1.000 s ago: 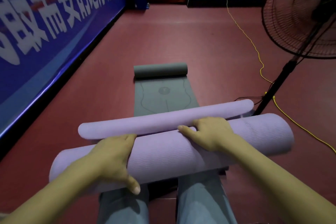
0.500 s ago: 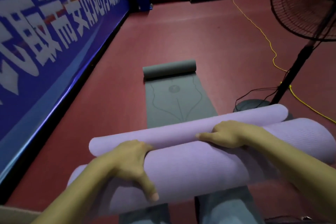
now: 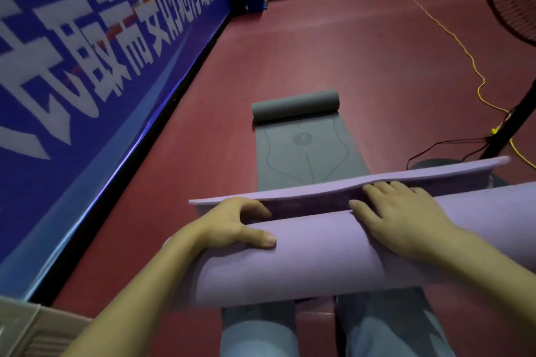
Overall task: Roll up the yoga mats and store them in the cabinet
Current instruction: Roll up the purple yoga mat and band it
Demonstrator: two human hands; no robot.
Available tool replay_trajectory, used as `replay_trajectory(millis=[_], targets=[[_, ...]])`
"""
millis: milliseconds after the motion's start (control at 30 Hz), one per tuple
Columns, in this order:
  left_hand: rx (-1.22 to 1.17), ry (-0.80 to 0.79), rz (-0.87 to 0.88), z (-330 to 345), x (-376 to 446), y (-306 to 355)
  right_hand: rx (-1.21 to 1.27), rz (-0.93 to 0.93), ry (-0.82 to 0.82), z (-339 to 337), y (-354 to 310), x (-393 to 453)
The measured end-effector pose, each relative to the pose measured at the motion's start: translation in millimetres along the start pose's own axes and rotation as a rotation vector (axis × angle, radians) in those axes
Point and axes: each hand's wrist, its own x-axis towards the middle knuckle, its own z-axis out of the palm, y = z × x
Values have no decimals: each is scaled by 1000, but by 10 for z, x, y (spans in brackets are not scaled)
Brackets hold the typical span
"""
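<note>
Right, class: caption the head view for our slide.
Both hands, left hand and right hand, roll the purple mat; grey mat lies half-rolled beyond.

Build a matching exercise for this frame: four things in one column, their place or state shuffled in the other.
Things:
1. purple mat
2. grey mat
3. yellow cord
4. left hand

States:
A. partly unrolled on the floor ahead
B. nearly rolled, lying across the person's legs
C. trailing over the red floor on the right
D. thumb on the roll, fingers tucked into the fold

Pairs: 1-B, 2-A, 3-C, 4-D
</note>
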Motion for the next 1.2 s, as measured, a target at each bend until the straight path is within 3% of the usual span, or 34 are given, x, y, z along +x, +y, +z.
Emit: replay_trajectory(millis=[133,267,333,500,633,767,1033,1200], targets=[[-14,-59,32,-8,50,-33,-55,28,86,48,-56,-132],[8,218,101,23,116,33,-82,6,259,230,-22,-81],[90,282,88,42,148,59,-72,1,282,250,-21,-5],[165,129,2,13,91,136,-65,6,217,147,-33,235],[498,-21,-40,120,38,202,-50,-23,219,119,-34,401],[523,23,-24,139,55,123,-54,-61,256,117,-31,451],[494,107,62,154,-90,170,2,-2,146,-97,-130,377],[519,64,39,160,-224,296,-151,-49,-57,-370,-140,238]])
